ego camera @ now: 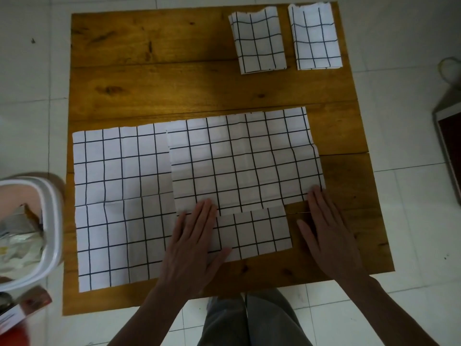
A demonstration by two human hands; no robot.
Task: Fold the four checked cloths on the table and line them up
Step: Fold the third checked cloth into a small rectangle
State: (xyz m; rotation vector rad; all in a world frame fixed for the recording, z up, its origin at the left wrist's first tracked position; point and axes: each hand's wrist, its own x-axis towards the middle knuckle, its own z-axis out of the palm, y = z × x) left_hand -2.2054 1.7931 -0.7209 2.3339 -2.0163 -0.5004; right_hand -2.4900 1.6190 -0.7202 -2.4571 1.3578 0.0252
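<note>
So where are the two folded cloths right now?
In the head view, the two folded cloths lie side by side, apart, at the table's far right corner, well beyond the two unfolded cloths.

Looking like home interior: low wooden tabletop (154, 78) sitting on pale tiled floor (411, 208), white plastic bin (50, 221) holding wrappers standing beside, cardboard box (449, 136) lying nearby.
</note>
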